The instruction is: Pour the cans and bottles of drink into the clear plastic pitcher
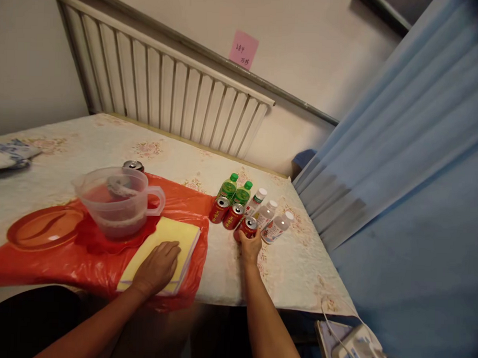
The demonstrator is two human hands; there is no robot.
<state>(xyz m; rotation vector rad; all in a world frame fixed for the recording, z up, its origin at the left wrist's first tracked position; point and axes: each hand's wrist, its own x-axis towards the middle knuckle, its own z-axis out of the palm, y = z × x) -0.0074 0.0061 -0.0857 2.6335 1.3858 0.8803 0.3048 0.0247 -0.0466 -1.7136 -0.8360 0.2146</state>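
Observation:
My right hand (pixel 251 244) is wrapped round the nearest red can (pixel 250 225), which stands upright at the right end of a row. Two more red cans, one in the middle (pixel 234 216) and one at the left (pixel 219 209), stand beside it. Behind them are two green-capped bottles (pixel 228 187) and several white-capped bottles (pixel 274 227). My left hand (pixel 158 265) lies flat, palm down, on a yellow pad (pixel 176 233) that rests on a red plastic sheet (pixel 187 199).
A clear measuring jug (pixel 118 208) and an orange lid (pixel 45 227) sit on the red sheet. Behind the jug is a dark can (pixel 133 165). Folded cloth (pixel 8 155) lies far left; a blue curtain (pixel 399 179) hangs right. A power strip (pixel 358 350) is at the lower right.

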